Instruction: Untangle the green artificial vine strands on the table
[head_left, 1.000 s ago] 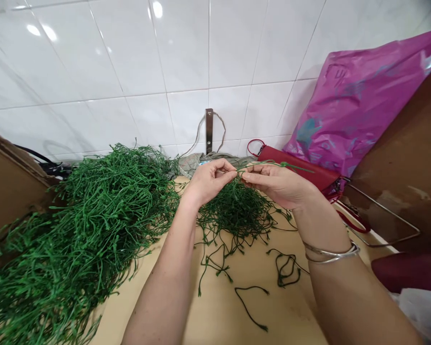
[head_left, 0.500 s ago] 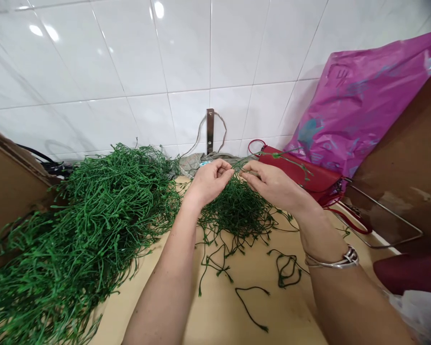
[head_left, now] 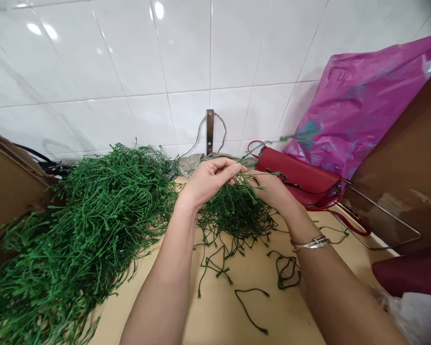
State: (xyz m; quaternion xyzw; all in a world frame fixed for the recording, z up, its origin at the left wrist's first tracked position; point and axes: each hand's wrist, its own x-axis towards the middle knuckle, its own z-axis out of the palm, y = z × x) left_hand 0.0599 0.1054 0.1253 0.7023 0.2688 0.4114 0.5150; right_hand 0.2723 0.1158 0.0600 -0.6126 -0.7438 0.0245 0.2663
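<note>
My left hand [head_left: 213,178] is closed, thumb and fingers pinching thin green cords [head_left: 260,174] whose ends stick out to the right. My right hand [head_left: 269,186] meets it at the fingertips, closed around the cords as well; its fingers are partly hidden behind them. Directly below both hands lies a dark heap of green cords [head_left: 237,213] with small knotted ends. To the left spreads a much larger, brighter pile of green cords [head_left: 107,215]. A single loose cord [head_left: 249,314] and a tangled one [head_left: 286,275] lie on the table [head_left: 215,316] between my forearms.
At the right back sits a red handbag [head_left: 301,175] with a pink plastic bag [head_left: 362,105] behind it. A metal wire bar [head_left: 388,211] juts out below. Cardboard [head_left: 14,177] stands at the left edge. A white tiled wall [head_left: 186,57] closes off the back.
My hands have come together, the right one moving left and tucking behind the left fingertips. More cord ends now stick out from between them.
</note>
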